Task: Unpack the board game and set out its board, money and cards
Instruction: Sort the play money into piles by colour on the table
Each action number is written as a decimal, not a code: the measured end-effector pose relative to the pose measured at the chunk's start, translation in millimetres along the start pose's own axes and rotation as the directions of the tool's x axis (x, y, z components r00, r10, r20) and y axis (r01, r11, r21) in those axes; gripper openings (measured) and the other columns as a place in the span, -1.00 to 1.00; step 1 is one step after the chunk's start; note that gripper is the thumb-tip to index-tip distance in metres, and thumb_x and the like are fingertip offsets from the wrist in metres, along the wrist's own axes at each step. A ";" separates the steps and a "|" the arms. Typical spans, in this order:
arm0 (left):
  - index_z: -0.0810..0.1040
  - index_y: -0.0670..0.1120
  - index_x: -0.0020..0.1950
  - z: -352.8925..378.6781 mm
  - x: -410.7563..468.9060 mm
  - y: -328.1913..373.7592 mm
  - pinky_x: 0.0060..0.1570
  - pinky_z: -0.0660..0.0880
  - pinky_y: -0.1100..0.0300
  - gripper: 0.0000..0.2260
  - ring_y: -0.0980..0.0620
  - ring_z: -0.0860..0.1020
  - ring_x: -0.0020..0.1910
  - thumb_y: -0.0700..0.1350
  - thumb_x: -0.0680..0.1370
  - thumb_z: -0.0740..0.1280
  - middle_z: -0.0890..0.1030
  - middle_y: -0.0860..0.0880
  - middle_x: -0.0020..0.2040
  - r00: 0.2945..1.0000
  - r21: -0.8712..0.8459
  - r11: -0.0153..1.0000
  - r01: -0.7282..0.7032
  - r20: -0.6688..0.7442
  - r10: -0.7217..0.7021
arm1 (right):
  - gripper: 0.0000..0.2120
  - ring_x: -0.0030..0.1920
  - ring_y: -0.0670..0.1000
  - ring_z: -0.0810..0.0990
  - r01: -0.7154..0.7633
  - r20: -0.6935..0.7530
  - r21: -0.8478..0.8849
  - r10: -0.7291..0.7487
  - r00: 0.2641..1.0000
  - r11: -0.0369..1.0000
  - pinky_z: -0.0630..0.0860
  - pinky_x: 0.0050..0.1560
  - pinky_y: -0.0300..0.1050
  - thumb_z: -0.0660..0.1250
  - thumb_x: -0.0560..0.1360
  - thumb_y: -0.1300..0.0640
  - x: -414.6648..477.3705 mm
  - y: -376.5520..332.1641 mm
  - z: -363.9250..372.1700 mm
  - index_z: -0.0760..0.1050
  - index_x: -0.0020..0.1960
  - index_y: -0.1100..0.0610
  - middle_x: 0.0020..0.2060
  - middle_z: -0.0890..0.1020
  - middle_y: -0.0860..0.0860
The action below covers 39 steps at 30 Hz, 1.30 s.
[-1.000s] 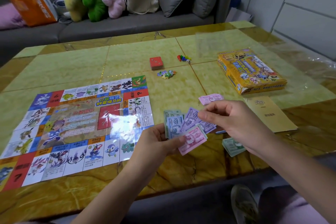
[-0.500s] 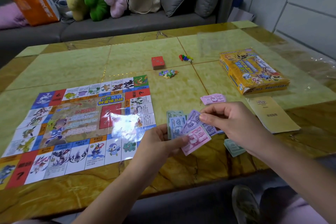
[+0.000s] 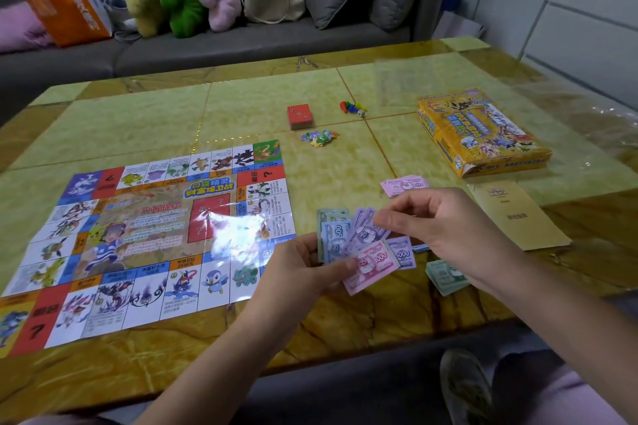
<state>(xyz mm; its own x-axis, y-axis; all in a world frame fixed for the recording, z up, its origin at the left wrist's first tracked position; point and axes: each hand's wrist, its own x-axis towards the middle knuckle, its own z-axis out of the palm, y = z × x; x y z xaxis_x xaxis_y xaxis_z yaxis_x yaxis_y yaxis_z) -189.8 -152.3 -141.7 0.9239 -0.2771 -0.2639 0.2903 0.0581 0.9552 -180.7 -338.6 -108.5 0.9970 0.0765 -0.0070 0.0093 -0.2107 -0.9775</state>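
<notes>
**Sorting the money, note by note**

Gripping a fan of notes (image 3: 336,238) in the left hand (image 3: 303,269), thumb pressed over the pink 1000 note (image 3: 374,262), just above the tabletop (image 3: 138,114) and right of the board (image 3: 155,235), with long axes slanting up and rightward. Pinching a purple note (image 3: 360,226) at the fan's top with the right hand (image 3: 438,221). Probably dealing onto piles next: pink pile (image 3: 405,185) just beyond the right hand, green pile (image 3: 445,278) beneath its wrist, both nearer that hand than the left.

The fan of play money (image 3: 340,235) in the left hand (image 3: 300,269) has spread wider; a purple 5000 note (image 3: 402,254) now shows beside the pink 1000 note (image 3: 374,264), under the right hand (image 3: 448,228).
</notes>
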 end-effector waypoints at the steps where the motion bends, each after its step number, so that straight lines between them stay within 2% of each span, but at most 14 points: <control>1: 0.60 -0.19 0.07 0.4 -0.2 -0.1 -0.08 0.63 0.15 -0.78 -0.07 0.68 -0.07 -0.35 0.44 0.41 0.71 -0.11 -0.07 1.000 0.012 1.000 0.005 0.006 -0.005 | -0.77 -0.28 -0.11 0.65 0.002 -0.006 -0.017 -0.002 1.000 1.000 0.52 -0.20 -0.37 0.47 0.23 0.01 0.7 1.5 -0.1 0.64 -0.22 0.15 -0.31 0.70 0.01; 3: 0.61 -0.20 0.07 1.2 -0.3 -1.0 -0.08 0.63 0.15 -0.78 -0.07 0.68 -0.08 -0.36 0.44 0.41 0.71 -0.12 -0.07 1.000 0.024 1.000 0.018 0.016 -0.018 | -0.81 -0.31 -0.10 0.64 -0.007 -0.009 -0.038 0.006 1.000 0.999 0.54 -0.22 -0.34 0.48 0.25 0.05 1.7 3.4 -0.5 0.63 -0.24 0.16 -0.33 0.69 0.01; 6: 0.61 -0.20 0.07 1.5 0.1 -1.2 -0.09 0.63 0.16 -0.77 -0.07 0.68 -0.08 -0.35 0.44 0.41 0.71 -0.12 -0.07 0.999 0.021 0.999 0.027 0.018 -0.028 | -0.96 -0.34 -0.10 0.63 -0.013 0.007 -0.029 0.013 1.000 0.999 0.55 -0.29 -0.31 0.48 0.35 0.23 2.5 3.2 -1.3 0.63 -0.23 0.16 -0.35 0.68 0.01; 8: 0.61 -0.19 0.06 0.8 0.4 -0.9 -0.07 0.63 0.14 -0.78 -0.07 0.68 -0.08 -0.34 0.43 0.42 0.71 -0.12 -0.07 1.000 0.009 1.000 0.027 0.014 -0.027 | -0.92 -0.34 -0.11 0.63 -0.011 0.011 -0.035 0.011 1.000 0.999 0.56 -0.28 -0.30 0.46 0.38 0.29 2.7 2.6 -1.7 0.62 -0.21 0.15 -0.36 0.68 -0.01; 12: 0.61 -0.17 0.06 -0.6 1.4 -1.3 0.03 0.60 0.02 -0.74 -0.09 0.67 -0.04 -0.28 0.38 0.44 0.71 -0.11 -0.05 1.000 -0.009 1.000 0.023 0.000 -0.023 | -0.88 -0.27 -0.08 0.65 -0.058 0.055 -0.048 0.061 0.997 0.997 0.59 -0.18 -0.24 0.45 0.40 0.29 3.6 1.4 -5.9 0.61 -0.13 0.10 -0.30 0.69 -0.02; 15: 0.62 -0.16 0.04 -1.8 1.8 -0.9 0.03 0.59 0.00 -0.68 -0.08 0.68 -0.04 -0.19 0.30 0.46 0.71 -0.11 -0.05 1.000 -0.034 0.999 -0.001 -0.021 0.000 | -0.79 -0.17 -0.03 0.69 -0.186 0.158 -0.002 0.184 0.970 0.983 0.62 -0.17 -0.20 0.44 0.39 0.25 3.8 -2.3 -12.8 0.59 0.02 0.13 -0.16 0.72 0.07; 18: 0.61 -0.18 0.07 -3.5 2.1 0.2 -0.05 0.62 0.08 -0.67 -0.08 0.68 -0.03 -0.21 0.31 0.45 0.70 -0.12 -0.04 0.999 -0.087 0.996 -0.014 -0.042 0.011 | -0.81 -0.22 -0.05 0.68 -0.229 0.218 -0.046 0.234 0.948 0.972 0.60 -0.26 -0.24 0.46 0.35 0.23 2.7 -4.4 -19.7 0.61 -0.04 0.16 -0.18 0.71 0.11; 20: 0.60 -0.18 0.07 -4.0 2.8 0.7 -0.12 0.63 0.15 -0.72 -0.07 0.68 -0.05 -0.27 0.36 0.43 0.70 -0.13 -0.04 0.999 -0.108 0.994 -0.012 -0.053 0.007 | -0.86 -0.28 -0.05 0.67 -0.222 0.234 -0.094 0.238 0.942 0.971 0.61 -0.25 -0.23 0.48 0.31 0.21 1.8 -4.6 -21.9 0.62 -0.14 0.15 -0.28 0.71 0.08; 23: 0.60 -0.19 0.07 -3.8 3.2 0.4 -0.14 0.63 0.17 -0.73 -0.07 0.68 -0.06 -0.29 0.38 0.43 0.70 -0.13 -0.05 0.998 -0.110 0.994 -0.003 -0.056 -0.003 | -0.92 -0.35 -0.03 0.66 -0.193 0.198 -0.168 0.225 0.954 0.967 0.60 -0.27 -0.21 0.47 0.37 0.29 1.3 -1.9 -20.8 0.60 -0.22 0.15 -0.40 0.67 0.05; 26: 0.60 -0.18 0.07 -3.2 3.1 0.7 -0.13 0.63 0.16 -0.68 -0.07 0.68 -0.06 -0.24 0.32 0.44 0.70 -0.13 -0.05 0.999 -0.100 0.995 0.001 -0.048 -0.006 | -0.90 -0.37 -0.03 0.66 -0.137 0.132 -0.238 0.171 0.976 0.962 0.58 -0.33 -0.24 0.48 0.39 0.26 2.3 -0.9 -18.9 0.58 -0.25 0.14 -0.44 0.65 0.04; 30: 0.60 -0.21 0.07 -2.8 2.7 1.0 -0.13 0.63 0.17 -0.70 -0.07 0.68 -0.07 -0.27 0.35 0.44 0.71 -0.13 -0.06 1.000 -0.095 0.995 0.016 -0.025 -0.018 | -0.90 -0.39 -0.06 0.65 -0.095 0.081 -0.288 0.123 0.989 0.953 0.57 -0.32 -0.24 0.50 0.38 0.19 4.0 -0.8 -19.7 0.59 -0.26 0.12 -0.43 0.66 0.04; 35: 0.61 -0.20 0.06 -0.9 0.5 0.5 -0.26 0.58 0.28 -0.77 0.00 0.69 -0.15 -0.36 0.43 0.41 0.71 -0.11 -0.10 0.999 -0.002 0.999 0.035 0.002 -0.035 | -0.86 -0.32 -0.05 0.66 -0.055 0.083 -0.260 0.079 0.993 0.964 0.61 -0.22 -0.15 0.52 0.34 0.19 3.4 -0.4 -20.0 0.62 -0.16 0.02 -0.36 0.68 -0.01; 37: 0.61 -0.19 0.06 -0.5 1.2 -0.3 -0.19 0.62 0.21 -0.77 -0.02 0.69 -0.13 -0.35 0.43 0.41 0.71 -0.10 -0.09 0.999 0.034 0.999 0.036 0.002 -0.036 | -0.76 -0.25 -0.08 0.68 -0.028 0.123 -0.263 0.062 0.990 0.964 0.59 -0.14 -0.13 0.52 0.35 0.19 1.8 -2.3 -20.5 0.62 -0.04 -0.05 -0.28 0.69 -0.08; 39: 0.61 -0.18 0.07 -0.5 1.2 -0.6 -0.07 0.63 0.13 -0.76 -0.06 0.68 -0.09 -0.34 0.42 0.41 0.71 -0.11 -0.07 0.999 0.040 0.999 0.036 0.007 -0.036 | -0.71 -0.23 -0.08 0.68 0.007 0.147 -0.263 0.033 0.989 0.965 0.59 -0.11 -0.11 0.50 0.37 0.22 0.4 -4.1 -19.6 0.61 0.01 -0.07 -0.28 0.67 -0.12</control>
<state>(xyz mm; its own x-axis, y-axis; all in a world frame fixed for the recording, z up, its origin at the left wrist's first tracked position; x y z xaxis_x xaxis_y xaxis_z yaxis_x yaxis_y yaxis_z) -188.7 -152.2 -142.7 0.9110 -0.2857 -0.2975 0.3132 0.0095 0.9497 -178.9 -356.9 -100.4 0.9748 0.2120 -0.0699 0.0361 -0.4589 -0.8878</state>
